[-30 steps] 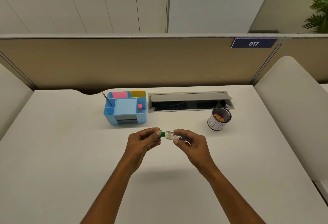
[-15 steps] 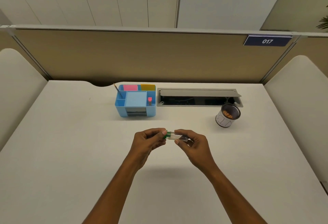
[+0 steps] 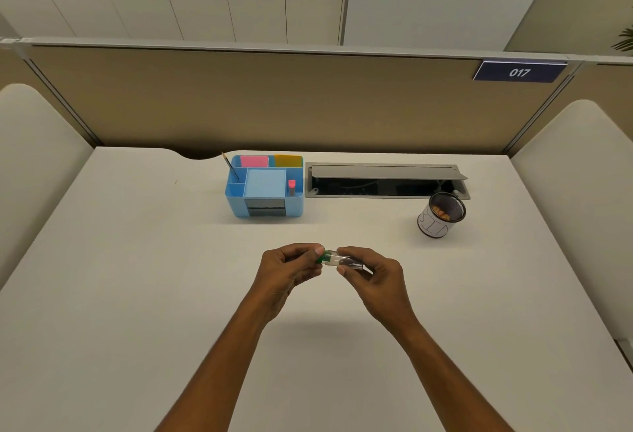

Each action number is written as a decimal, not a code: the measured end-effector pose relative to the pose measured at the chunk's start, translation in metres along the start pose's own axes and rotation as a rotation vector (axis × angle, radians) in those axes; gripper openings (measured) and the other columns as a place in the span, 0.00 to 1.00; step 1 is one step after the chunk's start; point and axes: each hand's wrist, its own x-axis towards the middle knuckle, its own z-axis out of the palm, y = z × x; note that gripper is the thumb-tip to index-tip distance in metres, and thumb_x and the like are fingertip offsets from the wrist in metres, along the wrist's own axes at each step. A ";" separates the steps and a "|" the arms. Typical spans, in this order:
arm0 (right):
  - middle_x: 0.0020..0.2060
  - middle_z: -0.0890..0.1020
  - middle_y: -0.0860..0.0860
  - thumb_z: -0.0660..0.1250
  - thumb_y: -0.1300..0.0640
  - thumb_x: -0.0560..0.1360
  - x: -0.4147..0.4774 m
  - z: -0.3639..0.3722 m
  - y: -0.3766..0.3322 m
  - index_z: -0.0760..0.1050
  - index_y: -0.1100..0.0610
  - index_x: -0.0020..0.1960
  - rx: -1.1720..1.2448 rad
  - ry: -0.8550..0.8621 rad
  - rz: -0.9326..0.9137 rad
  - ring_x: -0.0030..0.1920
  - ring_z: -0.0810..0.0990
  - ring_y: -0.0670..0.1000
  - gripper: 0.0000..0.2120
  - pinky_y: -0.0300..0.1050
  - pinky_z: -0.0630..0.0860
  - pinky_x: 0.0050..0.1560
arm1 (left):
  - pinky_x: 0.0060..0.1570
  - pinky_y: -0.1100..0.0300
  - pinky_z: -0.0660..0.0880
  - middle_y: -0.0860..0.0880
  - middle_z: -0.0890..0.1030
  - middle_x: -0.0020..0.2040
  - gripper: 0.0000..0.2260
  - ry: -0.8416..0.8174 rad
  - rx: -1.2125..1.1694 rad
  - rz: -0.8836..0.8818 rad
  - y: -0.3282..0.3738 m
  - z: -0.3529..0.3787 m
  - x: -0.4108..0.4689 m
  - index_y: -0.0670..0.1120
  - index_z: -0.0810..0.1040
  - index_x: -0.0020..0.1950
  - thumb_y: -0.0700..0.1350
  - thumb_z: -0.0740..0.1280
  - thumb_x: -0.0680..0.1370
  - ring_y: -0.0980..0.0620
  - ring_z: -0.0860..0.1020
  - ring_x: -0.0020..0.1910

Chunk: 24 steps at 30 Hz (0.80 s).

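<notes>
A small clear tube (image 3: 337,259) with a green cap (image 3: 322,256) is held level above the middle of the white desk (image 3: 137,294). My left hand (image 3: 286,269) pinches the green cap end with curled fingers. My right hand (image 3: 373,276) grips the clear body of the tube from the right. Most of the tube's right end is hidden behind my right fingers.
A blue desk organiser (image 3: 265,190) with pink and yellow notes, a pencil and a small pink-topped item stands at the back. Right of it lies an open grey cable tray (image 3: 387,181). A mesh pen cup (image 3: 442,214) stands at the right. Padded dividers flank both sides.
Both hands stay together on the tube, and the green cap sits closer to the clear body. The camera view has shifted, so the desk items appear further right.
</notes>
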 end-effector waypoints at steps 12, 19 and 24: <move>0.53 0.87 0.52 0.74 0.66 0.74 -0.001 -0.005 0.000 0.83 0.59 0.59 0.024 -0.013 0.027 0.53 0.86 0.52 0.14 0.41 0.83 0.54 | 0.48 0.55 0.84 0.40 0.88 0.48 0.10 -0.019 -0.012 -0.003 -0.003 0.004 -0.001 0.41 0.87 0.53 0.42 0.75 0.74 0.44 0.87 0.44; 0.49 0.88 0.54 0.75 0.63 0.74 -0.001 -0.006 -0.003 0.83 0.60 0.59 0.034 -0.036 0.090 0.45 0.88 0.52 0.14 0.42 0.85 0.51 | 0.52 0.52 0.84 0.39 0.88 0.51 0.11 -0.081 -0.022 -0.005 -0.004 0.004 -0.003 0.39 0.86 0.55 0.41 0.75 0.74 0.43 0.87 0.48; 0.48 0.88 0.55 0.74 0.62 0.75 -0.001 -0.007 -0.003 0.82 0.61 0.59 0.032 -0.037 0.104 0.43 0.88 0.53 0.13 0.44 0.86 0.49 | 0.50 0.54 0.83 0.40 0.88 0.51 0.13 -0.099 -0.016 0.008 -0.004 0.005 -0.003 0.40 0.86 0.55 0.43 0.75 0.72 0.41 0.86 0.51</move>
